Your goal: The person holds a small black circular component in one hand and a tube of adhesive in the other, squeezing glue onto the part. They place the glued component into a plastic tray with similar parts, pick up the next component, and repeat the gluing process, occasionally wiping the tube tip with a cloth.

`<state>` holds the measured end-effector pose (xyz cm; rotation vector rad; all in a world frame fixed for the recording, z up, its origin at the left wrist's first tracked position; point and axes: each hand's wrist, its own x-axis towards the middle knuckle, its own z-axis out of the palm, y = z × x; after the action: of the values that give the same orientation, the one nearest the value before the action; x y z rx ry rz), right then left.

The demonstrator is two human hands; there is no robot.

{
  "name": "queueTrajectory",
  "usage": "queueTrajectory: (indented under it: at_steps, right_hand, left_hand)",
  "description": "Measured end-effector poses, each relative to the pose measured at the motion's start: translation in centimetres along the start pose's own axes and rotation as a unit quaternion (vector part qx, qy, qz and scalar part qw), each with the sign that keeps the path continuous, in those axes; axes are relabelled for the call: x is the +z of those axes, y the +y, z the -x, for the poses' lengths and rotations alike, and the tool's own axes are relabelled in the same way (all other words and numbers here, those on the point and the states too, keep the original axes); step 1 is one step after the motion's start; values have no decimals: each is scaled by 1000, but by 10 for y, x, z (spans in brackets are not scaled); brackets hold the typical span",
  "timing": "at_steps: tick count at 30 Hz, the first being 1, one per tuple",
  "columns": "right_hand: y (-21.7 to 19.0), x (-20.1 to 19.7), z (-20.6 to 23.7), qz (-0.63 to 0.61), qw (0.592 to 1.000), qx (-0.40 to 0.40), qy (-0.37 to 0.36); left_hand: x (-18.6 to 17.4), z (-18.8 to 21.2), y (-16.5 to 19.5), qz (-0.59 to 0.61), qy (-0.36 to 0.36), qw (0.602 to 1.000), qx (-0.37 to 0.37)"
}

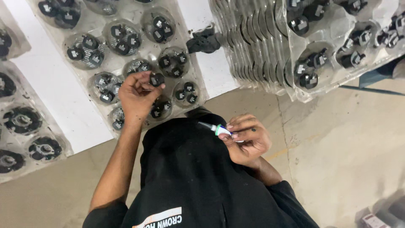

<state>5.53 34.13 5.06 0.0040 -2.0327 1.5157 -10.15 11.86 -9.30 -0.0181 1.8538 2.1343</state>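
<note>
We pinch a small black part (157, 79) in our left hand (137, 96) over a clear tray (126, 63). Our right hand (247, 141) holds a pen (215, 128). More trays (253, 46) sit nearby.

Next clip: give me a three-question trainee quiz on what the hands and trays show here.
1. True or false: the left hand pinches a small black part over the clear blister tray.
2. What does the right hand hold? A) a small tube with a green collar B) a hammer C) a phone
3. What colour is the table top under the trays?

Key: 1 true; 2 A, the tube; 3 white.
</note>
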Motion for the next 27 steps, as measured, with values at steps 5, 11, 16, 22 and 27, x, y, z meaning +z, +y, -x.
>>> queueTrajectory:
  at_steps: [5,11,16,22,27]
  right_hand:
    - [13,0,-8,-5,1000,2,-30]
    - [22,-8,-14,-9,997,13,-71]
    - [31,-20,-16,-4,997,13,-76]
    - [33,-32,-12,-8,997,35,-61]
    - [23,-33,-12,8,999,34,-37]
  left_hand:
    - [-32,-41,-3,-139,96,983,75]
    - [-60,-138,-10,-405,233,859,211]
    - [-60,-187,-21,-433,282,834,194]
    - [-48,-215,-20,-497,317,801,104]
    - [-41,-216,-11,-510,309,799,72]
